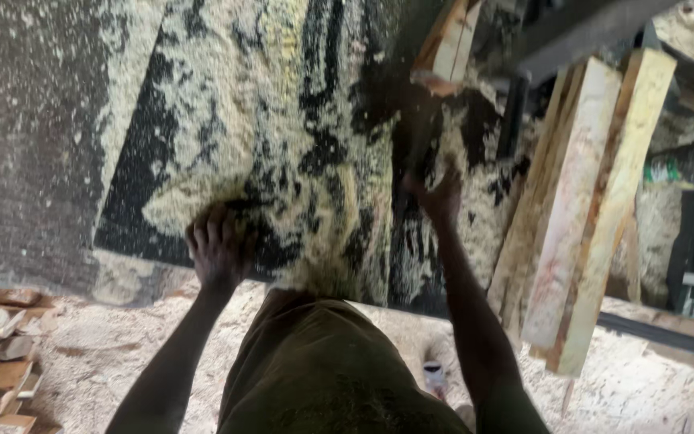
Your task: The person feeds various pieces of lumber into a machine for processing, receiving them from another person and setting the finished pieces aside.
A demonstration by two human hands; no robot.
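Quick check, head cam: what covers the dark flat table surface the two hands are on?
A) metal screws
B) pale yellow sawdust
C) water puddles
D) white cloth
B: pale yellow sawdust lies in thick patches over the dark flat table surface, with the left hand and right hand resting in it beside the long pale wooden planks.

sawdust point(283, 120) on table point(34, 161), planks point(580, 209) right

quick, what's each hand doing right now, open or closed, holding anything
Left hand: fingers curled, pressed into the sawdust on the dark table, nothing gripped.
Right hand: blurred, over the sawdust; open or closed cannot be told.
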